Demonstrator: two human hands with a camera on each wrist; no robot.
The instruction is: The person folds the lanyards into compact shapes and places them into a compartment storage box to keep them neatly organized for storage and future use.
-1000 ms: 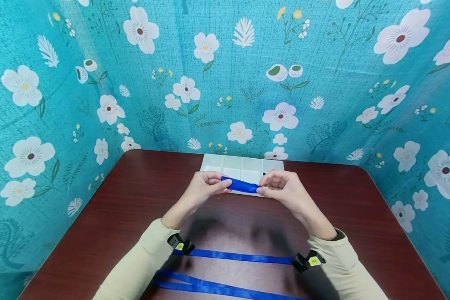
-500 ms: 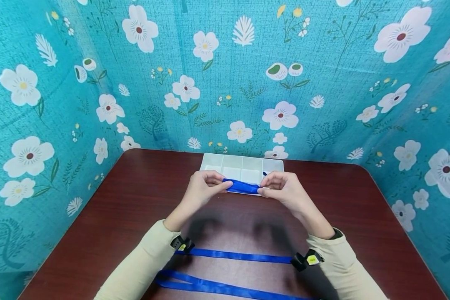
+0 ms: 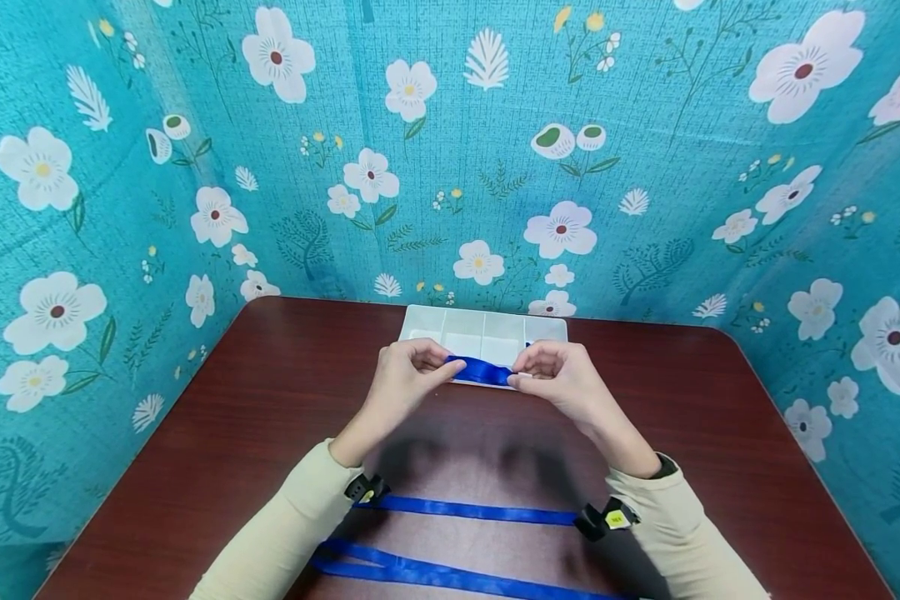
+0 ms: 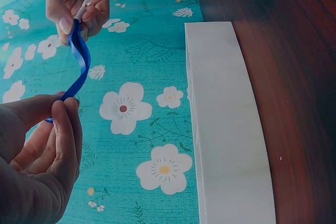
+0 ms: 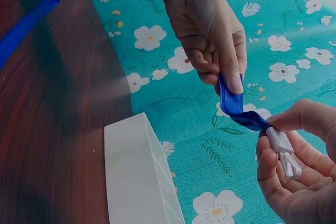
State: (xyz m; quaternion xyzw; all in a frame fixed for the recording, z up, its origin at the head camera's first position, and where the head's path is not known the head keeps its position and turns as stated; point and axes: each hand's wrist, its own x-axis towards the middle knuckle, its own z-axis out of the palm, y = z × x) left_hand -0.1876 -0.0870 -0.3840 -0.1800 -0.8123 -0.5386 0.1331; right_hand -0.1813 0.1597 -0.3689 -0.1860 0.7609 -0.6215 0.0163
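A folded blue lanyard (image 3: 482,371) stretches between both hands above the near side of the tray, bowed and a little twisted. My left hand (image 3: 411,375) pinches its left end between thumb and fingers. At the other end my right hand (image 3: 558,375) pinches the strap where it meets a white plastic clip (image 5: 282,150). That clip's hook lies over the curled fingers of the right hand in the right wrist view. In the left wrist view the blue strap (image 4: 82,61) curves from one hand's fingertips to the other's.
A white divided tray (image 3: 465,321) stands at the table's back edge, with a bit of dark blue showing in its right compartment. Two runs of blue strap (image 3: 465,508) lie across the near part of the brown table (image 3: 270,375). A floral curtain (image 3: 450,167) hangs behind.
The strap between my hands has gone from flat and taut to bowed and twisted. My right hand has shifted slightly left, toward the left hand.
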